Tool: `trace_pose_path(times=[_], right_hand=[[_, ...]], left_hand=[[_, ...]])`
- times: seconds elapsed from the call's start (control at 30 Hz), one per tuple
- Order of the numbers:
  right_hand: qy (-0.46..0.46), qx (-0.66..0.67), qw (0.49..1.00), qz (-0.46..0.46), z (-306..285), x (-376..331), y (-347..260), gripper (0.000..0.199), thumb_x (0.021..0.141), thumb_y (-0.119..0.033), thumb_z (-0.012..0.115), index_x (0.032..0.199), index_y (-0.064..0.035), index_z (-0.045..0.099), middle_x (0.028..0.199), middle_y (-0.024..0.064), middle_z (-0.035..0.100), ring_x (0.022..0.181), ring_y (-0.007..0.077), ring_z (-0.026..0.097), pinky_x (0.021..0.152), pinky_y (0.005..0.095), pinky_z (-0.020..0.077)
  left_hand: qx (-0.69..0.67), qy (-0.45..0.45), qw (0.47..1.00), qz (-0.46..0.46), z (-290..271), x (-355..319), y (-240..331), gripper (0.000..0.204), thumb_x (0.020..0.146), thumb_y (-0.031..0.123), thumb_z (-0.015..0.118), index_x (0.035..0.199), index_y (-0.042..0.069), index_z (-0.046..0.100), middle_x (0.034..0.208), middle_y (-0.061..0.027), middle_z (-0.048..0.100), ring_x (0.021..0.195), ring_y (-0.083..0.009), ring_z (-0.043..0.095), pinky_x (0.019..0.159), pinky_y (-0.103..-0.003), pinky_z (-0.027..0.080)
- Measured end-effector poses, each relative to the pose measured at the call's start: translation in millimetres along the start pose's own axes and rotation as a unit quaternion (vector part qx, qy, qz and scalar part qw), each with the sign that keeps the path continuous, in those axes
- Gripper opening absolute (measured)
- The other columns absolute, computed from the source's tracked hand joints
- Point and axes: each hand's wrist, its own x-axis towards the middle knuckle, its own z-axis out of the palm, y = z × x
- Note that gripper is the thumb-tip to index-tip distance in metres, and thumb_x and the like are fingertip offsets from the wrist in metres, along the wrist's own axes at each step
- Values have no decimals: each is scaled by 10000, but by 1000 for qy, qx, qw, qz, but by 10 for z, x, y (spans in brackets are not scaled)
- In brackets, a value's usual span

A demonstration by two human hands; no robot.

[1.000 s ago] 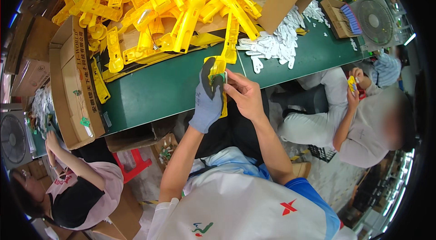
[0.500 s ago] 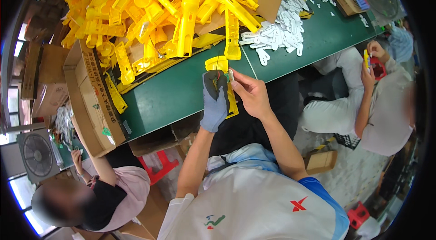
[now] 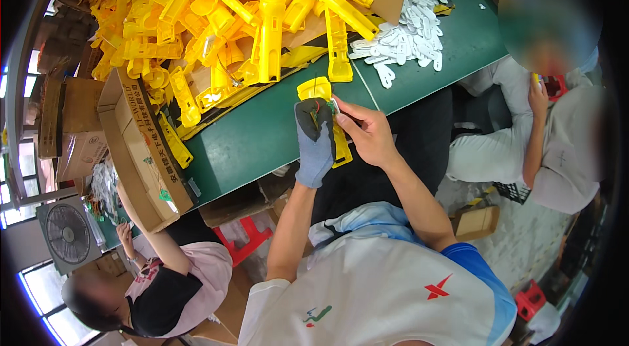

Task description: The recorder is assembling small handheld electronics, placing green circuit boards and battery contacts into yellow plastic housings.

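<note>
Here we clench our gloved left hand [image 3: 316, 143] around a yellow plastic piece [image 3: 325, 116], held above the near edge of the green surface [image 3: 249, 143], its long axis running away from us, while our bare right hand [image 3: 367, 133] pinches a small part against its right side; both hands touch it, the left carrying it. Farther off a heap of yellow parts [image 3: 229, 18], white flat pieces [image 3: 406, 38] and an open cardboard box [image 3: 137, 143] crowd the surface, with seated co-workers at either side and a fan [image 3: 69, 233] on the floor.
</note>
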Motion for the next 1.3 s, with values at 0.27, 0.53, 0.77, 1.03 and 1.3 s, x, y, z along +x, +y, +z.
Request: trace_pose_path(times=[0.27,0.53,0.77,1.03,1.3], right_hand=[[-37,32,997,54,-86,69,-26,348,959,-58,603,1301,5,596,1157,82,698,981,92,644,858,235,510],[-8,-143,986,-83,-139,31,-197,362,910,-14,603,1265,56,586,1142,243,661,1042,330,665,898,338,504],[-108,-167,974,-112,-240,-161,-337,732,919,-65,543,1550,-43,173,1504,235,344,1391,399,335,1150,413,290],[26,-277,960,3,-1137,-16,-816,657,777,-279,796,1326,-42,524,1176,210,650,1086,311,646,950,376,482],[260,-580,767,-89,-3143,767,-315,512,899,-290,660,1345,-71,540,1148,214,666,1050,363,647,887,405,500]], left_hand=[[-66,9,998,-24,5,37,-19,145,952,15,514,1083,42,457,987,-44,477,894,-116,478,784,-257,440],[87,-37,993,75,80,63,-155,200,925,-38,514,1102,30,450,1024,-59,469,927,-133,477,806,-268,434],[-21,8,1000,18,271,-71,113,515,1014,170,501,1462,18,297,1391,-139,430,1256,-252,462,1054,-363,397],[46,-198,978,39,198,-286,416,789,939,39,539,1572,98,72,1501,-159,352,1206,-203,522,1000,-343,441],[204,-103,973,40,-774,-500,436,419,856,63,663,1265,67,573,1180,-167,644,1067,-387,610,902,-408,499]])
